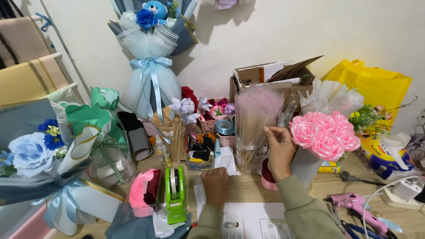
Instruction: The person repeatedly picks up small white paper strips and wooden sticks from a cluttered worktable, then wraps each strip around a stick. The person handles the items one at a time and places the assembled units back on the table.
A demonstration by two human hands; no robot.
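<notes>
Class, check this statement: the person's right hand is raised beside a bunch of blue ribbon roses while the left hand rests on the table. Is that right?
Not quite. In the head view, the right hand is beside pink ribbon roses, not blue. The left hand does rest on the table.

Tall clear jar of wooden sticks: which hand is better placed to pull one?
Right hand: raised against the tall clear jar of wooden sticks. Left hand rests lower, on white paper.

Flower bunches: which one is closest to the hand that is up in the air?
The pink rose bouquet, just beside the raised right hand. The blue bouquet with a teddy bear hangs on the wall behind, and the blue rose bouquet sits far left.
</notes>
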